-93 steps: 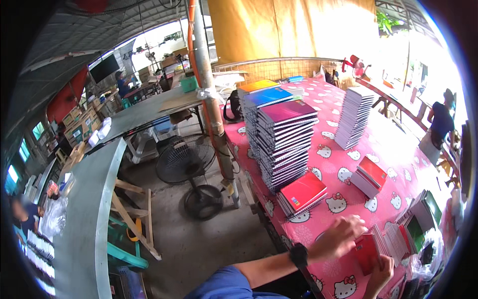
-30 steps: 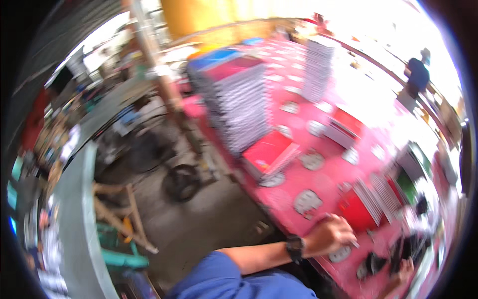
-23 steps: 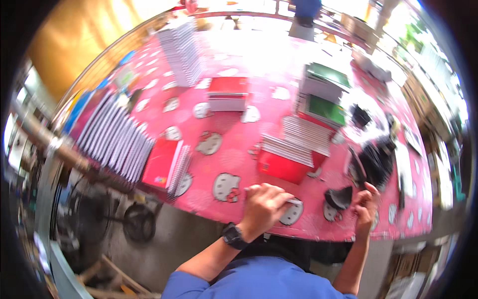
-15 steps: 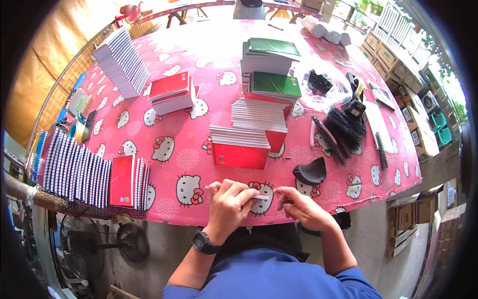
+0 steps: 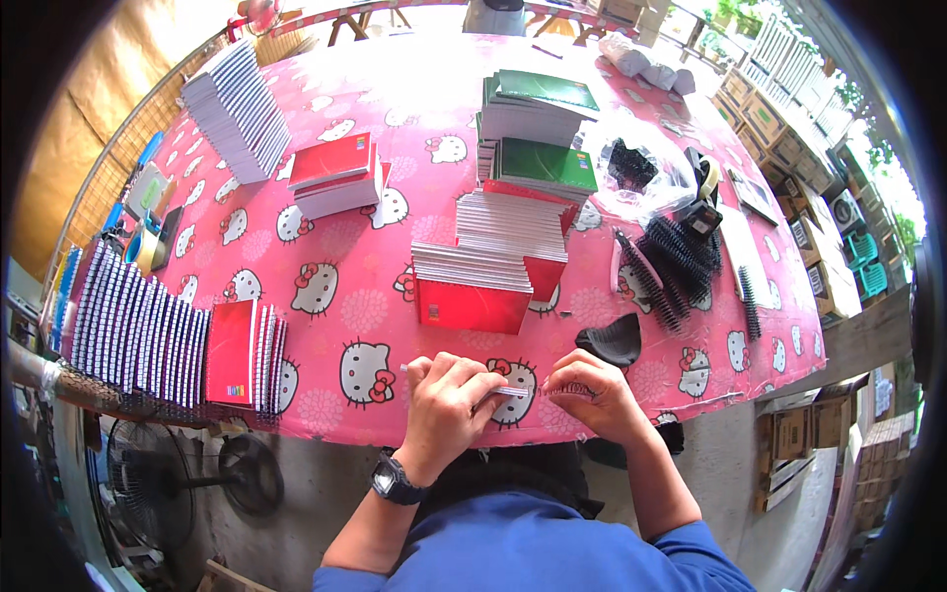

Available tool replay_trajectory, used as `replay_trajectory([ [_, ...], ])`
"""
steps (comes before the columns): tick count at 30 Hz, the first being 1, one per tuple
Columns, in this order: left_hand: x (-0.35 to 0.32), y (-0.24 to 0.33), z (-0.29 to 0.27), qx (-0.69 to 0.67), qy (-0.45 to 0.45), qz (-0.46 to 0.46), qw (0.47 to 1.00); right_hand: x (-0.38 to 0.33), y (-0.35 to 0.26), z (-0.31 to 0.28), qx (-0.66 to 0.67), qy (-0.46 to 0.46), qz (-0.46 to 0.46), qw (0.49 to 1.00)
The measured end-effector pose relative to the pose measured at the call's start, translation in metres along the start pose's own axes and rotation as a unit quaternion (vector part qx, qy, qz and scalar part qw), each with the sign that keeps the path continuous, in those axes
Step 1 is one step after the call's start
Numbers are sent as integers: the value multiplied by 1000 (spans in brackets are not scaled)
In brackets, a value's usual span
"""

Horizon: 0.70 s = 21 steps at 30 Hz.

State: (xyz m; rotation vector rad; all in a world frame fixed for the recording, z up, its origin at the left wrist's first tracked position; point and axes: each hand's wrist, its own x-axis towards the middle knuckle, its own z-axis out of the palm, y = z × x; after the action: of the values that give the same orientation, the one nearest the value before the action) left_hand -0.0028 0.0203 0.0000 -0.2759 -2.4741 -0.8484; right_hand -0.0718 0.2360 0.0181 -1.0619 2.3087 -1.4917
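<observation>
My left hand (image 5: 446,397), with a black watch at the wrist, grips a thin notebook (image 5: 511,392) seen nearly edge-on at the table's near edge. To its right my right hand (image 5: 604,397) is closed in a pinch on a small dark binding coil (image 5: 569,391), its end turned toward the notebook and a small gap between them. Just ahead of my hands stand red notebooks (image 5: 472,304) packed upright, white page edges upward. A curved black piece (image 5: 610,340) lies beyond my right hand. Black binding coils (image 5: 681,261) are heaped farther right.
Bound notebooks (image 5: 143,331) line the left edge, with a red one (image 5: 232,350) at their end. Farther back are a tall notebook stack (image 5: 237,118), a short red stack (image 5: 337,173) and green notebooks (image 5: 543,163). A fan (image 5: 148,483) stands below left.
My right hand has turned and drawn its fingers in around the coil, close to the notebook. My left hand keeps its hold. The whole view has shifted slightly.
</observation>
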Motion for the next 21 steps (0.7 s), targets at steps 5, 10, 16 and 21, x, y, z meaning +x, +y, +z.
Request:
replay_trajectory([
  [5,-2,1,-1,-2,6,-1,1000,3,1,-3,15,-45,-14,999],
  [10,-2,1,0,3,5,-1,1000,2,4,-1,14,-54,-26,998],
  [16,-4,5,0,23,-12,-10,1000,-2,-4,-3,76,-80,131,985],
  [21,0,15,6,-30,-62,54,996,-2,3,9,78,-48,59,994],
])
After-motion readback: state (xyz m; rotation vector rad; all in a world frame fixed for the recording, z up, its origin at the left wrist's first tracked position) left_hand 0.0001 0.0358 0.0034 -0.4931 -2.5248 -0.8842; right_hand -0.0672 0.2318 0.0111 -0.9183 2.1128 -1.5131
